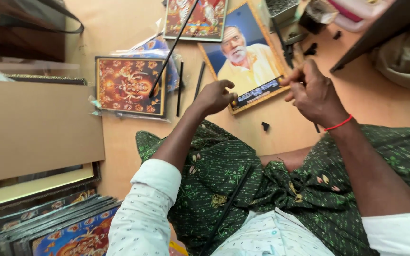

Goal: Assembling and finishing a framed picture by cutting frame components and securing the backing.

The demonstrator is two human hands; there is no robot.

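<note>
A framed portrait (245, 52) with a gold-coloured frame lies on the tan floor in front of me. My left hand (214, 97) curls over its near corner, fingers bent on the frame edge. My right hand (314, 92), with a red thread at the wrist, is at the frame's right corner with its fingertips pinched together; whether they hold something small is not visible. A thin black strip (228, 204) rests across my lap on the green patterned cloth (224, 166).
A decorated orange picture in plastic wrap (128, 85) lies to the left, another colourful picture (198, 19) beyond. Long black strips (174, 42) cross them. A brown board (34, 128) and stacked frames (58, 227) sit at left. Small black pieces (265, 126) dot the floor.
</note>
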